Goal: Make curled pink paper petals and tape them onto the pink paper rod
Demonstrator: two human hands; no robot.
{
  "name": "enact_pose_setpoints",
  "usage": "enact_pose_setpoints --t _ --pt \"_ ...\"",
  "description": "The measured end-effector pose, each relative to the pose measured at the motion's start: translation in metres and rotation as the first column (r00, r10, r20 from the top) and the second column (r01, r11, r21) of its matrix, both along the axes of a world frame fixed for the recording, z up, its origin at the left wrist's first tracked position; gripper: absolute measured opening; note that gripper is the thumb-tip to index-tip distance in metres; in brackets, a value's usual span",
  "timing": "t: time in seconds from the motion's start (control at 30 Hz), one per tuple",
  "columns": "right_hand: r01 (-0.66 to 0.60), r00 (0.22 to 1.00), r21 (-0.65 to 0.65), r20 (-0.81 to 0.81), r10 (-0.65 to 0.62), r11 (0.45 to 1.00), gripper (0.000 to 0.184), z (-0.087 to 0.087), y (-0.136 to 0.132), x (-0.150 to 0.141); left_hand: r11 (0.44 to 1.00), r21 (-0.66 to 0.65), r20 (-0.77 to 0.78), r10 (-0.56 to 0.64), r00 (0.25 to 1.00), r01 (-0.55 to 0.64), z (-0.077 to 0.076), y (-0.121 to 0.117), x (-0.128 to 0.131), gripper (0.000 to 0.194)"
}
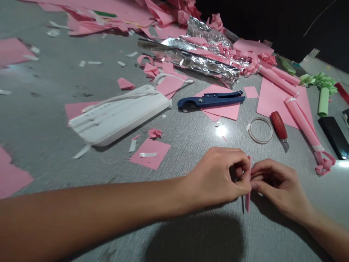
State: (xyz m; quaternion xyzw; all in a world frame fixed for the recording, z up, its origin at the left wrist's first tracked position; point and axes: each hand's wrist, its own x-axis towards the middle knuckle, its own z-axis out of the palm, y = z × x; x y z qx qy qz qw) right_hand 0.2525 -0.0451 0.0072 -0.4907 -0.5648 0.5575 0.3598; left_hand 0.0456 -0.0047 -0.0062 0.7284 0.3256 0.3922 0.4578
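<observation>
One narrow pink strip sits pinched in the left hand, just over the bench; right hand meets it, grip unclear. Fingers hide strip's middle. Thin dark sliver alongside, unidentifiable. Both forearms cut off.

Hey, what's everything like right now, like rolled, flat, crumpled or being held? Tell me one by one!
Pink strip, held
Left hand, pinching the strip
Right hand, fingertips at the strip
Knife, blade out
Blue cutter, lying, handles close together
Cable, coiled
Foil, crumpled
Front pink tube, rolled
Green tube, rolled
Front pink square, flat, under a white strip
</observation>
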Motion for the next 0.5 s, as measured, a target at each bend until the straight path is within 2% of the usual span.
enact_pose_setpoints --t 0.23,0.5 --pt "-0.006 1.000 -0.053 -0.012 0.006 0.999 0.023 0.0009 0.0001 0.0011 0.999 -0.032 -0.009 0.002 1.000 -0.003 0.0008 0.0005 -0.0015 0.012" --pt "0.011 0.998 -0.065 -0.057 -0.014 0.998 0.020 0.0023 0.0006 0.0008 0.999 -0.046 -0.015 0.020 1.000 -0.021 0.0002 0.0001 -0.0029 0.010"
